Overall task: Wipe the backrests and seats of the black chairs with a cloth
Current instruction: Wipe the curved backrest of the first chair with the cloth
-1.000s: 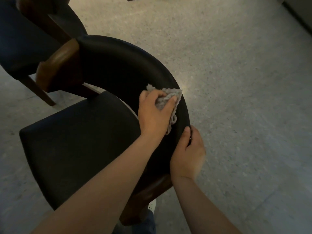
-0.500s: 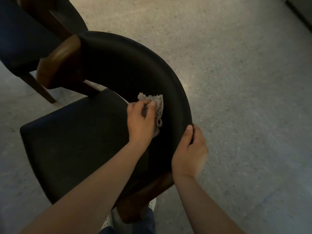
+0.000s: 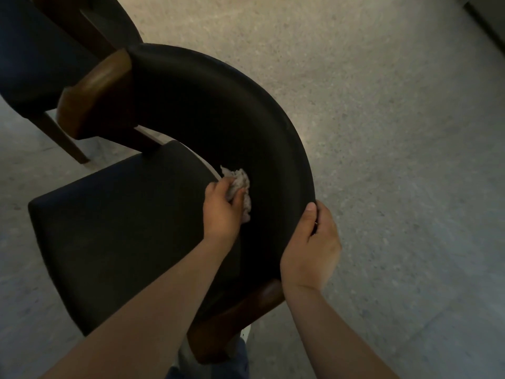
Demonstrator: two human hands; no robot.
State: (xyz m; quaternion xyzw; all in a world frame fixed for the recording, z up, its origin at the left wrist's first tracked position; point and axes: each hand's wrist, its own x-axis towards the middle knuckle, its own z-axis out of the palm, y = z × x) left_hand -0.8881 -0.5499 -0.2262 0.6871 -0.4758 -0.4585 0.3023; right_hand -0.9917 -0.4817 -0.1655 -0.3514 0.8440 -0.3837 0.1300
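- Centre frame: left hand (image 3: 222,212), fingers curled round the bunched cloth (image 3: 240,184), which looks soft, light and best held wadded.
- Right hand (image 3: 311,247) clasps the backrest (image 3: 218,110) rim, thumb over it; the rim looks a firm, padded hold.

Crumpled grey cloth (image 3: 238,184) pressed low on curved black backrest (image 3: 232,110).

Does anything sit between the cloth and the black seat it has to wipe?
Nothing visible. The left hand holds the cloth against the inner backrest just above the seat; nothing lies there. The right hand grips the backrest's top edge, aside.
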